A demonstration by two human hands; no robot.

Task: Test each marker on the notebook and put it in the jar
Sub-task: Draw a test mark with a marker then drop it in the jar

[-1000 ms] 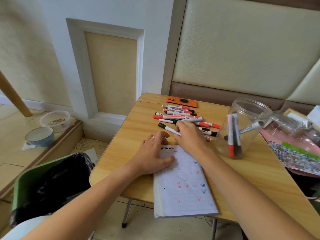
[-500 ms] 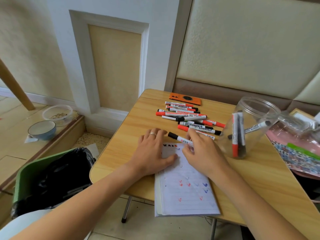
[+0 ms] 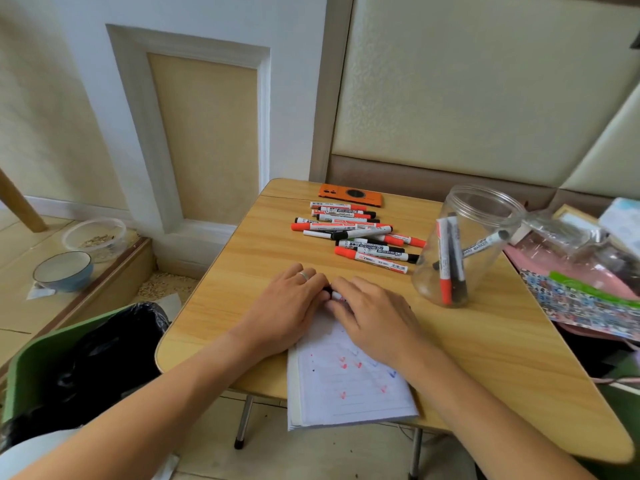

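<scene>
hands meet at the top edge of the notebook [image 3: 349, 382], which lies open on the wooden bench [image 3: 242, 271] with its near end hanging over the bench edge. left hand [image 3: 287, 306], a ring on one finger, and right hand [image 3: 374, 317] come together with fingers curled around a marker [image 3: 331, 293]; only a short black and white stretch of it shows between the fingertips, so it cannot be told which hand holds which part. red and blue marks dot the notebook page below the hands.

beyond the hands a loose pile of markers [image 3: 356, 233] with red and black caps lies flat on the bench, some crossing one another. an orange phone [image 3: 350, 195] lies just beyond the pile at the far edge of the bench. to the right of the pile stands a clear plastic jar [image 3: 464, 244], open at the top, with a red marker and black markers leaning inside it.

a pink pouch [image 3: 568, 268] and a patterned sheet sit at the right edge of the bench. on the floor to the left are a green bin [image 3: 52, 362] lined with a black bag, a blue bowl [image 3: 64, 271] and a clear container [image 3: 95, 237].
</scene>
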